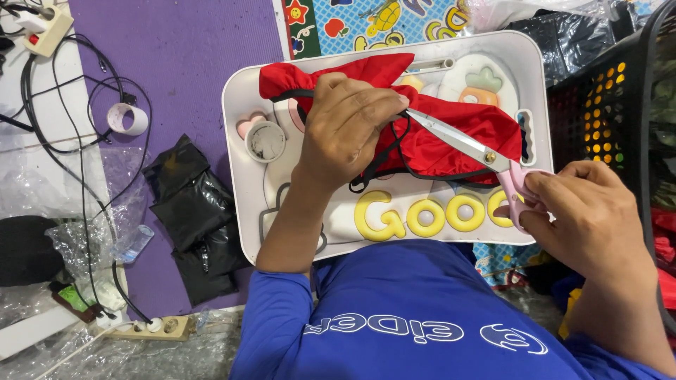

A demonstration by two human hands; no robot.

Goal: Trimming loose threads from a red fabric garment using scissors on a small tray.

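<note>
A red cloth piece with black elastic straps lies on a white lap tray. My left hand presses down on the cloth and pinches its edge near the middle. My right hand grips the pink handles of a pair of scissors. The steel blades point left, with the tip right at my left fingers on the red cloth. Part of the cloth is hidden under my left hand.
A small round cup sits on the tray's left side. Black plastic bags, a tape roll, cables and a power strip lie on the purple mat at left. A black perforated basket stands at right.
</note>
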